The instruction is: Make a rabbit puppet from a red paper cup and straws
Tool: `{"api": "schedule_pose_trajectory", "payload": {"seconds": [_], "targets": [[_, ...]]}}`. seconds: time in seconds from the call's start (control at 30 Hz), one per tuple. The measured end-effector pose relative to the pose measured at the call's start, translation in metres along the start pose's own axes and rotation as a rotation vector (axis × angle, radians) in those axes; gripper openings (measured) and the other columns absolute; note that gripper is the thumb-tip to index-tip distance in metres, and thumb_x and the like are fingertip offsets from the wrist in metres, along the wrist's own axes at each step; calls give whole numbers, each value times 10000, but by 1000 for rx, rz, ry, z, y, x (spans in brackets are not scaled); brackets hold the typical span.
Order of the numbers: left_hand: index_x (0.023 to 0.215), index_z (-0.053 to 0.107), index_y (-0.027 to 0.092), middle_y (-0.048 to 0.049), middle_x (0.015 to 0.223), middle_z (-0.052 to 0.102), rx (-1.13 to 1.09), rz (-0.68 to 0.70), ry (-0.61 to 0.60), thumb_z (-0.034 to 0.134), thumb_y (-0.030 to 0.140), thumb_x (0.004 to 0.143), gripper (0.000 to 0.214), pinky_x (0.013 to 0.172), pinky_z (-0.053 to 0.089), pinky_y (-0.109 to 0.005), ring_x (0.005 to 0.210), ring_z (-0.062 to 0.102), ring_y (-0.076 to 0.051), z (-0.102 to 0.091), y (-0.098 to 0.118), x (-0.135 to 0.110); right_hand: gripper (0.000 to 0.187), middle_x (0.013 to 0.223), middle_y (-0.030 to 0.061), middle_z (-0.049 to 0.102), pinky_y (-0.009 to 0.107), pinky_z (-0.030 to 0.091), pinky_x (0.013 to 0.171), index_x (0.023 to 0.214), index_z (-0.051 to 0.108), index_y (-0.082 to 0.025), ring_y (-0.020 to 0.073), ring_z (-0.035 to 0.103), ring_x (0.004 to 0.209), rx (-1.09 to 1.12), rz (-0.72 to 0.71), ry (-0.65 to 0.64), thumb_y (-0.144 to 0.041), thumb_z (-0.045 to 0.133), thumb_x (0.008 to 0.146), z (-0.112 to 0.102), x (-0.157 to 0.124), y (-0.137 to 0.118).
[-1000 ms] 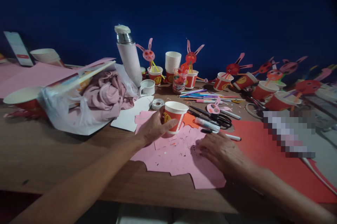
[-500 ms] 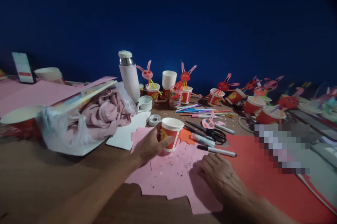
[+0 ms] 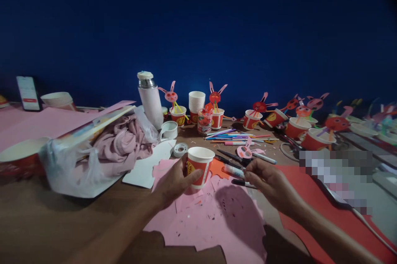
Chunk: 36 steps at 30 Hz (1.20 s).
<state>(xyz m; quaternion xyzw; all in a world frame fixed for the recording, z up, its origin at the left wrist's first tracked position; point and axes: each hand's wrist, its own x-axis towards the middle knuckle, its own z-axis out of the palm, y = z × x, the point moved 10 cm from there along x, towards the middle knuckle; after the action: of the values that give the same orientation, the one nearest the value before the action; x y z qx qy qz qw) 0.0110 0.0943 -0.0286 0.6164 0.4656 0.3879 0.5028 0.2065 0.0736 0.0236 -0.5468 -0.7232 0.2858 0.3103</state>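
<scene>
My left hand (image 3: 176, 181) is wrapped round a red and white paper cup (image 3: 201, 169), which stands upright over ragged pink paper (image 3: 204, 222). Thumb and fingers of my right hand (image 3: 266, 177) are pinched together at the right end of a glue stick (image 3: 233, 170). Whether they grip it or something beside it cannot be made out. A black-capped marker (image 3: 240, 183) lies just below those fingertips. Black scissors (image 3: 228, 160) lie behind, their handles mostly hidden by the hand. A pink paper rabbit face (image 3: 244, 152) lies beyond them.
A tape roll (image 3: 180, 149) and white mug (image 3: 169, 130) stand behind the cup, near a tall flask (image 3: 151, 105). Coloured sticks (image 3: 232, 135) lie farther back. Several rabbit cups line the wall. A plastic bag (image 3: 74, 173) lies left, red paper (image 3: 297, 198) right.
My right hand has risen off the pink paper and moved forward to the glue stick and scissors, fingertips pinched. My left hand keeps hold of the paper cup. The view has tilted slightly up.
</scene>
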Motion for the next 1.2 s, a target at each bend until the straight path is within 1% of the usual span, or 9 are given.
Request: {"api": "schedule_pose_trajectory", "payload": {"seconds": [0.17, 0.23, 0.37, 0.47, 0.6, 0.73, 0.83, 1.03, 1.2], "targets": [[1107, 469, 143, -118, 1023, 606, -20, 14, 12, 528, 421, 703, 495, 771, 444, -379, 910, 561, -244, -1, 0, 1, 137, 580, -29, 460, 218, 355, 492, 688, 457, -176, 95, 428, 524, 79, 6, 65, -296, 453, 756, -15, 19, 8], [1109, 470, 137, -124, 1021, 608, -31, 15, 16, 537, 419, 697, 503, 768, 445, -376, 911, 562, -245, -2, -1, 2, 124, 600, -21, 496, 220, 370, 501, 736, 480, -172, 100, 455, 534, 84, 5, 44, -293, 463, 754, -11, 21, 7], [1111, 472, 119, -136, 1008, 614, -39, 21, 24, 552, 420, 686, 527, 765, 447, -379, 903, 568, -249, -2, 0, 3, 174, 740, 17, 620, 236, 399, 593, 869, 579, -185, 127, 543, 648, -76, -44, -129, -272, 459, 778, 28, 12, -9], [1101, 479, 134, -119, 1006, 620, -4, 18, 45, 557, 429, 677, 523, 775, 445, -375, 909, 569, -246, -5, -1, 3, 208, 791, 30, 648, 237, 391, 627, 867, 631, -202, 137, 567, 689, -267, -137, -269, -212, 437, 792, 64, 3, -25], [1083, 483, 150, -106, 1006, 625, 55, 14, 93, 541, 445, 687, 497, 793, 435, -372, 913, 571, -244, -12, 3, 1, 225, 752, 52, 649, 234, 367, 625, 848, 650, -184, 151, 574, 712, -526, -215, -296, -189, 429, 806, 86, 7, -35], [1055, 482, 151, -98, 1012, 625, 22, 68, 141, 515, 432, 708, 447, 802, 427, -352, 911, 573, -230, -19, 16, 0, 205, 761, 71, 651, 245, 350, 598, 798, 653, -172, 175, 583, 722, -726, -175, -291, -209, 452, 793, 92, 18, -32], [1034, 485, 169, -78, 992, 633, -7, 111, 171, 509, 430, 709, 417, 793, 431, -345, 887, 580, -221, -23, 23, 1, 192, 782, 74, 655, 259, 346, 589, 796, 649, -173, 193, 590, 728, -792, -144, -308, -218, 463, 777, 96, 23, -30], [999, 480, 179, -72, 986, 633, 2, 102, 170, 521, 414, 708, 376, 773, 444, -338, 864, 586, -213, -24, 19, 1, 202, 781, 63, 653, 255, 343, 606, 786, 641, -175, 179, 586, 742, -771, -123, -401, -143, 443, 767, 106, 21, -33], [1057, 453, 166, -88, 1019, 622, -52, 98, 104, 528, 425, 710, 440, 787, 455, -355, 895, 584, -220, -18, 16, 2, 199, 723, 52, 607, 241, 325, 585, 757, 592, -154, 143, 535, 668, -702, -260, -351, -198, 408, 822, 94, 7, -39]]}}
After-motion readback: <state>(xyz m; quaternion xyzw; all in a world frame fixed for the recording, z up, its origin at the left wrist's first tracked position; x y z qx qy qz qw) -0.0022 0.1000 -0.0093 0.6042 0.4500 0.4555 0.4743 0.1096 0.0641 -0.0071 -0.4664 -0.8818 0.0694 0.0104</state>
